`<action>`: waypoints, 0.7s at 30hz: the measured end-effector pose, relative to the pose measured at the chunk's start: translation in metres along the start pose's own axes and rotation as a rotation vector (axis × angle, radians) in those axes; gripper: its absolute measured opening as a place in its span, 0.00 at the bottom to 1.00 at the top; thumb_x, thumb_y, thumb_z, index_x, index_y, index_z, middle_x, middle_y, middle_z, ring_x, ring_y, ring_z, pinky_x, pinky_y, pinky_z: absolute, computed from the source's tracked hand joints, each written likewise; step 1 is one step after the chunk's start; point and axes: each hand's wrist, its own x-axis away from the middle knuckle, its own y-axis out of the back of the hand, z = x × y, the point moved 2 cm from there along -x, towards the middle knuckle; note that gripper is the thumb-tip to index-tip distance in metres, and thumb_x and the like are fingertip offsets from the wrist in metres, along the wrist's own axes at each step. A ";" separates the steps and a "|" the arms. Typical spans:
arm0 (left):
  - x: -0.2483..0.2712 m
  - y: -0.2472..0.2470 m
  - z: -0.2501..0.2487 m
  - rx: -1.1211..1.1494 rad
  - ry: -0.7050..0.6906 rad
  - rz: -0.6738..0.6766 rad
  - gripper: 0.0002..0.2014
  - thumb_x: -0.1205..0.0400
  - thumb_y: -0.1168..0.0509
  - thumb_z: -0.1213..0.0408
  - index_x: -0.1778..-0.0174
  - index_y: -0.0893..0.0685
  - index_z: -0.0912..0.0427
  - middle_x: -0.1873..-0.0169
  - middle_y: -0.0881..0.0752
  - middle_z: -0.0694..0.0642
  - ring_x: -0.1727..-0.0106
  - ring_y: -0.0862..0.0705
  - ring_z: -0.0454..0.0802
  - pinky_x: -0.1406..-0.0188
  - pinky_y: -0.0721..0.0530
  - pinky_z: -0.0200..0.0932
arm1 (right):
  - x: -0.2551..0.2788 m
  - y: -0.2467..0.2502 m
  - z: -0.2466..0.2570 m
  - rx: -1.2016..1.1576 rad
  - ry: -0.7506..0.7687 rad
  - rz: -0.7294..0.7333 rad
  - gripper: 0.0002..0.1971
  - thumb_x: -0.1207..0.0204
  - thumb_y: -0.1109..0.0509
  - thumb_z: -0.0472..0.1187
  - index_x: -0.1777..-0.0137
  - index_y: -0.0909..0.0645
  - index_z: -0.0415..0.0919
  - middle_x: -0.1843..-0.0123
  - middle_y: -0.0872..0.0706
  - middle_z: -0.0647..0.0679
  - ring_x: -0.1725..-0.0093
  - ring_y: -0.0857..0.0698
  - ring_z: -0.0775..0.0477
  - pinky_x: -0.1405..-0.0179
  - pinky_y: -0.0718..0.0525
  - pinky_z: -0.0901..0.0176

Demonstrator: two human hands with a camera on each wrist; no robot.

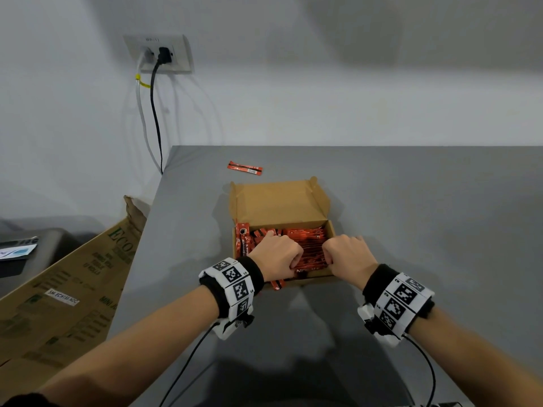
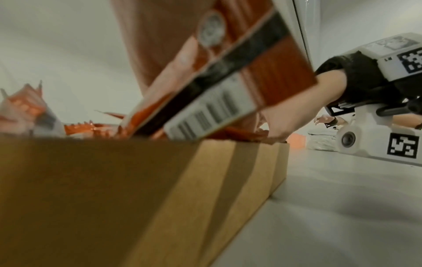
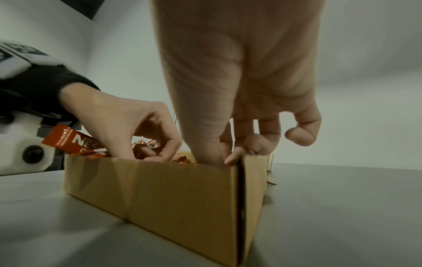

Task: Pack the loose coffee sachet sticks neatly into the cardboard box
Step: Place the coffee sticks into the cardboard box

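Both hands' grip curls into sachet sticks (image 1: 308, 248) inside the cardboard box (image 1: 331, 227); left hand (image 1: 276, 255), right hand (image 1: 348, 255)

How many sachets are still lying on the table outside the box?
1 in plain view: a red sachet on the grey table beyond the cardboard box. Hands may hide others at the box's near edge.

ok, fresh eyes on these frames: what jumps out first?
The open cardboard box at table centre, packed with red sachet sticks, draws the eye first. Both hands are in it at the near edge: the left hand and right hand have their fingers curled down among the sticks. One stray sachet lies alone on the grey table beyond the box's raised lid.
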 end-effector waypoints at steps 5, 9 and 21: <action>0.002 -0.001 -0.002 -0.024 -0.004 -0.005 0.08 0.24 0.37 0.65 0.67 0.27 0.51 0.66 0.22 0.45 0.59 0.20 0.49 0.57 0.39 0.43 | -0.001 -0.001 -0.001 -0.001 0.010 0.002 0.09 0.29 0.39 0.30 0.60 0.24 0.45 0.50 0.15 0.46 0.48 0.18 0.40 0.47 0.29 0.49; 0.003 0.000 0.001 -0.006 0.003 -0.006 0.08 0.23 0.34 0.61 0.65 0.26 0.50 0.61 0.17 0.47 0.56 0.20 0.48 0.55 0.39 0.43 | -0.002 -0.002 -0.002 -0.020 0.019 -0.004 0.09 0.29 0.38 0.29 0.60 0.27 0.46 0.50 0.16 0.47 0.47 0.18 0.41 0.49 0.30 0.51; 0.007 0.006 0.000 0.034 -0.022 0.007 0.10 0.25 0.31 0.55 0.65 0.25 0.51 0.68 0.23 0.42 0.59 0.21 0.45 0.54 0.36 0.43 | 0.001 0.000 -0.004 -0.021 0.060 0.026 0.12 0.32 0.39 0.28 0.61 0.29 0.48 0.52 0.17 0.50 0.50 0.19 0.44 0.55 0.38 0.54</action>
